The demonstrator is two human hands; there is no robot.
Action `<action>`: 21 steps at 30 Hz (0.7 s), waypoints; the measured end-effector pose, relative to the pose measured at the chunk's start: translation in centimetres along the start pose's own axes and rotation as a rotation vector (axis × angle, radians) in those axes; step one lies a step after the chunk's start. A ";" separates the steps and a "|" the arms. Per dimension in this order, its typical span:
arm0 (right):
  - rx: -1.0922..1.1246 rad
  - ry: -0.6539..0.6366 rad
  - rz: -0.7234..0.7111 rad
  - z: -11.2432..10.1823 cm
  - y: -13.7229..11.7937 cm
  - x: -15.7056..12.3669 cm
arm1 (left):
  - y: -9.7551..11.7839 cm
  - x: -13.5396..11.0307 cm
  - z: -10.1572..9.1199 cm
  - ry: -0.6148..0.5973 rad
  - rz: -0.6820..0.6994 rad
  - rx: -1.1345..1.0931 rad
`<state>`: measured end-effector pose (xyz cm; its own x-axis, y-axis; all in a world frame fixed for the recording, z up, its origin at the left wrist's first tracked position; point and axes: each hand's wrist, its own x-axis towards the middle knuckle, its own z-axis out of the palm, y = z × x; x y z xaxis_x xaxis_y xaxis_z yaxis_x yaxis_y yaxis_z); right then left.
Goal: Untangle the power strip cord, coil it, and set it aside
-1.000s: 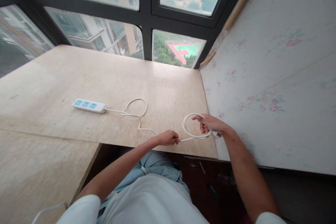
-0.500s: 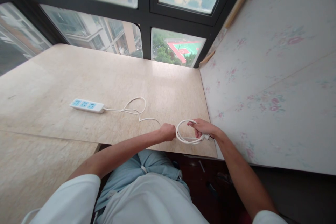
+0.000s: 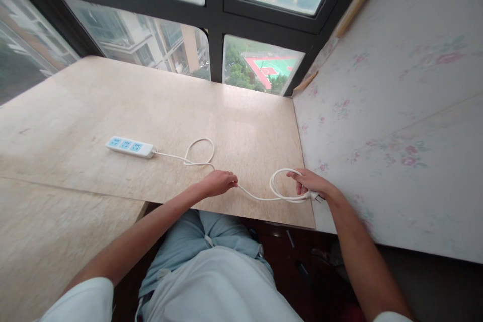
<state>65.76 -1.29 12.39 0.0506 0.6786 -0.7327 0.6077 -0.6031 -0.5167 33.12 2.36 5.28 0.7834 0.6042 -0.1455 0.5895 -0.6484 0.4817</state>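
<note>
A white power strip [image 3: 130, 147] with blue socket faces lies on the stone-look ledge at the left. From its right end runs a white cord [image 3: 199, 140], which makes a loose loop on the ledge. My left hand [image 3: 221, 182] pinches the cord in its middle stretch. Between my hands the cord sags slightly. My right hand [image 3: 307, 181] is closed on a coil of the same cord near the right end of the ledge. The white plug [image 3: 316, 196] sticks out below that hand, its prongs pointing right.
The pale ledge [image 3: 158, 95] runs along dark-framed windows [image 3: 216, 20]. A wall with flowered paper [image 3: 396, 110] rises close beside my right hand. Its paper is peeling near the window corner. Below the ledge's front edge is a dark floor [image 3: 279, 251] with small items on it.
My left hand has moved left along the cord, away from my right hand, and a longer stretch now spans between them. The loop on the ledge has become smaller. My right hand still holds the coil.
</note>
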 end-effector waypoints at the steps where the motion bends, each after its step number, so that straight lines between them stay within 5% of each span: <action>1: 0.010 0.002 -0.001 0.1 -0.1 0.0 | -0.2 -0.2 0.0 0.013 -0.025 -0.015; 6: 0.022 -0.010 -0.035 0.6 0.2 0.4 | -0.7 -0.8 0.5 0.087 -0.081 0.019; 10: -0.017 -0.034 -0.048 1.2 0.6 1.3 | 0.1 -0.8 0.6 0.293 -0.082 0.060; 15: -0.058 -0.093 -0.039 2.2 -0.2 1.7 | 4.5 -1.6 2.2 0.692 -0.235 -0.054; 21: -0.161 -0.240 -0.140 2.4 -1.7 1.9 | 9.5 -1.2 4.5 0.791 -0.210 -0.439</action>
<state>62.98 0.04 10.79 -0.2192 0.6202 -0.7532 0.7144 -0.4238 -0.5568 38.63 -6.61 6.14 0.2115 0.9342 0.2873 0.4499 -0.3540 0.8199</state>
